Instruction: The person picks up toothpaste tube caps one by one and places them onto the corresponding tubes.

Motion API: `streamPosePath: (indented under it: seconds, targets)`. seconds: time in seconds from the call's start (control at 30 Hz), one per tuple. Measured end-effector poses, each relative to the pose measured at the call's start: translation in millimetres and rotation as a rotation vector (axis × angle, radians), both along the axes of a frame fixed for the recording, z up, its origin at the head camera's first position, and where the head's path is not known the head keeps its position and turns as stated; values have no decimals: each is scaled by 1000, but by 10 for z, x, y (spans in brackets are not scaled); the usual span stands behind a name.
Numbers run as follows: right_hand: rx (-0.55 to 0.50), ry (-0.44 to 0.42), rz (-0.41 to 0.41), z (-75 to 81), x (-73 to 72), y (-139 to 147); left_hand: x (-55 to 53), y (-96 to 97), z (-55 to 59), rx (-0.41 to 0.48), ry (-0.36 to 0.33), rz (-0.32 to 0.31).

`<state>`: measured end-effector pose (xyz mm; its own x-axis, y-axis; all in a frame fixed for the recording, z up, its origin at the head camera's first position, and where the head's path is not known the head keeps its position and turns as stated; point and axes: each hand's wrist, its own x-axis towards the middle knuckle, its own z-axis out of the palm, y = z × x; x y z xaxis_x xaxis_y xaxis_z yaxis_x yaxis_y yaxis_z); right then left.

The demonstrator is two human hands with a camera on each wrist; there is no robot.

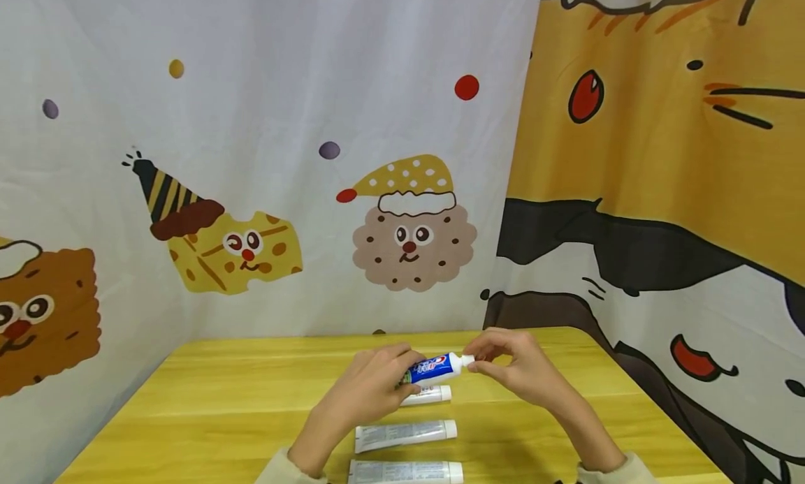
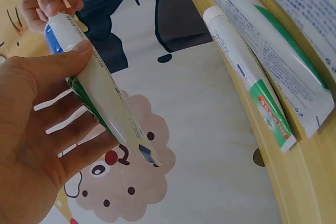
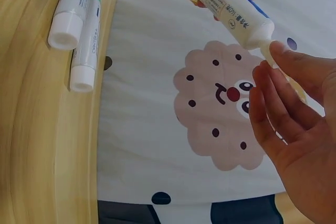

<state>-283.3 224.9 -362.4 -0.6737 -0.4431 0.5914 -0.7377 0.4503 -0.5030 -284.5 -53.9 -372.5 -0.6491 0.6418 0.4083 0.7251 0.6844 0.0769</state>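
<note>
My left hand (image 1: 367,383) holds a blue and white toothpaste tube (image 1: 434,367) above the table, its capped end pointing right. In the left wrist view the thumb lies across the white back of this tube (image 2: 105,85), with the fingers behind it. The thumb and fingertips of my right hand (image 1: 528,369) pinch the small white cap (image 3: 266,51), which they partly cover. Below the hands, a small white toothpaste tube (image 1: 429,396) with a green end lies on the table, partly hidden by the left hand.
Two larger toothpaste tubes, a middle one (image 1: 406,435) and a near one (image 1: 405,473), lie in a row towards me, caps to the right. They rest on a yellow wooden table (image 1: 251,393). A cartoon-printed curtain (image 1: 264,121) hangs behind its far edge.
</note>
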Motion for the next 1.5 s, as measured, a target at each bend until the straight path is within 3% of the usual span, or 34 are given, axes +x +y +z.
streamPosePath:
  seconds: [0.2, 0.7, 1.07, 1.33, 1.5]
  targets:
    - [41, 18, -41, 2, 18, 0, 19, 0, 21, -20, 20, 0]
    - [134, -22, -30, 40, 11, -20, 24, -26, -2, -37, 75, 17]
    - [143, -102, -49, 21, 36, -3, 35, 13, 5, -37, 80, -3]
    - [137, -94, -121, 34, 29, -29, 20, 1, 35, -16, 57, -2]
    - [93, -101, -120, -44, 10, -97, 17, -54, 15, -25, 62, 3]
